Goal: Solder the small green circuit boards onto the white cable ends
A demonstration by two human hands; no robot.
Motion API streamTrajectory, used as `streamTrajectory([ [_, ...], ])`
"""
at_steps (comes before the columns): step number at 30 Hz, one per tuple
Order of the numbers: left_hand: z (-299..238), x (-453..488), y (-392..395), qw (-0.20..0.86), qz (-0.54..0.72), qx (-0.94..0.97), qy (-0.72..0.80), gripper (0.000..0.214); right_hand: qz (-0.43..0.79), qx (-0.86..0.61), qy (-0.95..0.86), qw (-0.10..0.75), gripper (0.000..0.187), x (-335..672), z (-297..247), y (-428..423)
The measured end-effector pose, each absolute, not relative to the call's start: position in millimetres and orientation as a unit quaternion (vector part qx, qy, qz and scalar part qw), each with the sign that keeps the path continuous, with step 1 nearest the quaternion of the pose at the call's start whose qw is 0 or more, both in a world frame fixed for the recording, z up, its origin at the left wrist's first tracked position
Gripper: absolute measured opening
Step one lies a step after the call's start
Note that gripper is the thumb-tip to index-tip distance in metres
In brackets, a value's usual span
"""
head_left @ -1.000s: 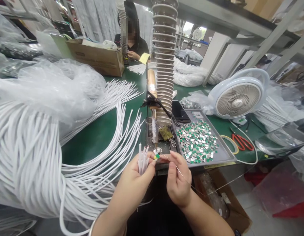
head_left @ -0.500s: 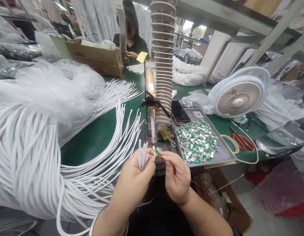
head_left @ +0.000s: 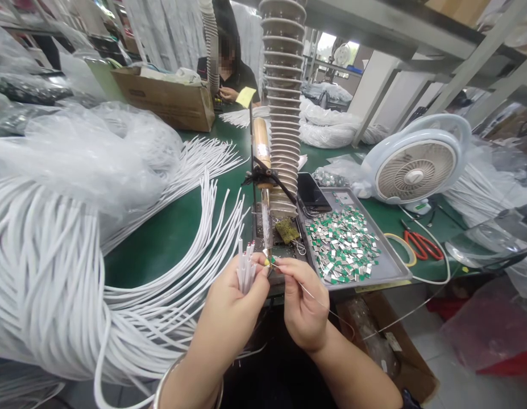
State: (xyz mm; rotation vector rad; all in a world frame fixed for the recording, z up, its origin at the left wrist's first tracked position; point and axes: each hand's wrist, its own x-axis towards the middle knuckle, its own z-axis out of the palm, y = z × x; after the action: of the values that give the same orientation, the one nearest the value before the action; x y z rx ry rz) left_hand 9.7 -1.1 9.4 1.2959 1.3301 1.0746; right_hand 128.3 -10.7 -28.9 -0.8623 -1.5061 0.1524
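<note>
My left hand is closed around a bunch of white cables, their cut ends pointing up. At its fingertips, just under the tip of a clamped soldering iron, sits a small green connector. Whether my left fingers, the right ones or both hold that piece is too small to tell. My right hand pinches a thin solder wire, its end close to the connector and the iron's tip. The wire trails down to the right from that hand.
Right of the iron, a metal tray carries many green-and-silver connectors and a phone. Beyond are red-handled pliers and a fan. Thick white cable bundles fill the left. A ribbed hose hangs ahead; a co-worker sits opposite.
Both hands have shifted very slightly at the iron's tip, and the cables in my left hand have tilted a little. Each hand keeps its hold.
</note>
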Motion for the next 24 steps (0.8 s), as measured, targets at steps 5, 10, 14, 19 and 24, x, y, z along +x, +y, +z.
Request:
streamTrajectory([
  [5, 9.1, 8.6, -1.3, 0.471, 0.446, 0.532, 0.544, 0.015, 0.07, -0.377, -0.661, 0.644, 0.03, 128.5, -27.7, -11.0],
  [10, 10.1, 6.9, -3.0, 0.47, 0.446, 0.537, 0.54, 0.016, 0.074, -0.373, -0.661, 0.647, 0.03, 128.0, -26.6, -12.3],
  [14, 10.9, 7.7, -4.0, 0.464, 0.451, 0.538, 0.54, 0.015, 0.071, -0.369, -0.663, 0.648, 0.031, 127.6, -26.2, -12.7],
  [19, 10.8, 8.2, -4.0, 0.449, 0.452, 0.546, 0.544, 0.014, 0.065, -0.369, -0.664, 0.647, 0.029, 127.4, -24.4, -11.9],
  [24, 10.5, 7.4, -4.2, 0.442, 0.45, 0.553, 0.544, 0.014, 0.058, -0.376, -0.664, 0.644, 0.027, 127.1, -24.0, -11.4],
])
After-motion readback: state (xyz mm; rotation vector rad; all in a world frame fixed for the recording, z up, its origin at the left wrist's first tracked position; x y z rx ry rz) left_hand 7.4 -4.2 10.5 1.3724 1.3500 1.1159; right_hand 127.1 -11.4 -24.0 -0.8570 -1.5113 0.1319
